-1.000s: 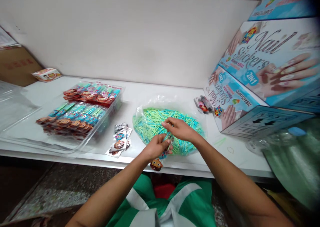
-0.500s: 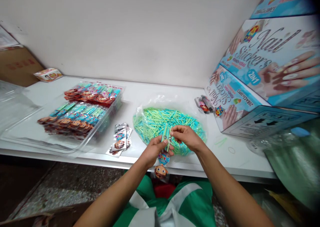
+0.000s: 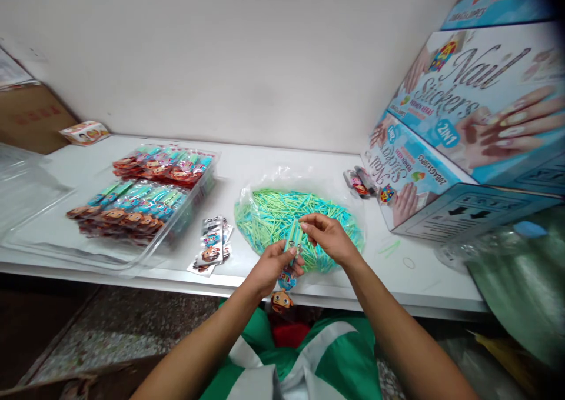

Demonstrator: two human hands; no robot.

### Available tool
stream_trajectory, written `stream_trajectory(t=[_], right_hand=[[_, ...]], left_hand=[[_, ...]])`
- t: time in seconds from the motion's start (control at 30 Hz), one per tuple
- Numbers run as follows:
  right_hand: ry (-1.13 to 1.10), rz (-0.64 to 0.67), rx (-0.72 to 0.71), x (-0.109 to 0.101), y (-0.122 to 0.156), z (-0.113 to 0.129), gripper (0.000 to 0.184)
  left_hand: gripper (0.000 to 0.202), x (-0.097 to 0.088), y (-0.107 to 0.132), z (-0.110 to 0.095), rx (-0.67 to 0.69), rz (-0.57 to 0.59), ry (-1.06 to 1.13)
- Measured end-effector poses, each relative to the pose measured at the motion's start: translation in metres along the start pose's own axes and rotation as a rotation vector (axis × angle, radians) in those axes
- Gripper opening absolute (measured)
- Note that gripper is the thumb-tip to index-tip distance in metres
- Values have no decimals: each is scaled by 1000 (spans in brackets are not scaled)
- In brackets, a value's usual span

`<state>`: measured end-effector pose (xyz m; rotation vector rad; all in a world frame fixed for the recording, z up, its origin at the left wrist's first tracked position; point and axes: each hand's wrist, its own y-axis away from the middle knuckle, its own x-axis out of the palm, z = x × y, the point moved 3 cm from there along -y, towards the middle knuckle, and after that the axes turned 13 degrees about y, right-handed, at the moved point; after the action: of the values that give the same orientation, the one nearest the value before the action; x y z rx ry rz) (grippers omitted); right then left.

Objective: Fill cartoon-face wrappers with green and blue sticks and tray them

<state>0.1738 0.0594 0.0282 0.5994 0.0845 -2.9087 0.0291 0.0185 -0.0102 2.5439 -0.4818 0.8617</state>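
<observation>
My left hand (image 3: 271,265) is closed on a small clear packet (image 3: 285,288) with a cartoon face card hanging below it, over the table's front edge. My right hand (image 3: 324,235) pinches a thin green stick (image 3: 292,234) and holds it upright at the packet's top. Both hands hover over the near side of a heap of green and blue sticks (image 3: 273,215) lying on clear plastic. A small stack of empty cartoon packets (image 3: 212,244) lies just left of the heap.
A clear tray (image 3: 53,235) at the left holds rows of filled packets (image 3: 132,209). Large "Nail Stickers" boxes (image 3: 468,129) fill the right side. A few loose packets (image 3: 358,183) lie by the boxes. A small carton (image 3: 83,132) and a brown box (image 3: 30,117) stand far left.
My right hand drew back from the heap with a stick and brought it to the packet in my left hand. The packet now hangs lower.
</observation>
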Motion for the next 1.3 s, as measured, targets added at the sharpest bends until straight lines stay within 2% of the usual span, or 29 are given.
stream_trajectory(t=[0.2, 0.43, 0.63, 0.73, 0.93, 1.1, 1.23, 1.3], right_hand=[[77, 18, 30, -2, 8, 2, 22], [170, 60, 48, 6, 5, 7, 25], [180, 75, 61, 7, 3, 4, 20], [161, 45, 55, 7, 4, 2, 15], [94, 54, 18, 9, 4, 7, 29], [136, 22, -40, 8, 2, 10, 22], [275, -65, -60, 3, 3, 12, 12], [320, -67, -57, 0, 5, 14, 9]], left_hand=[[32, -7, -1, 0, 36, -16, 19], [28, -2, -1, 0, 39, 23, -31], [30, -4, -1, 1, 11, 29, 40], [32, -4, -2, 1, -4, 21, 63], [35, -3, -2, 2, -20, 15, 43], [32, -1, 0, 1, -5, 46, 34], [29, -2, 0, 2, -16, 59, 43], [28, -3, 0, 2, -18, 56, 58]])
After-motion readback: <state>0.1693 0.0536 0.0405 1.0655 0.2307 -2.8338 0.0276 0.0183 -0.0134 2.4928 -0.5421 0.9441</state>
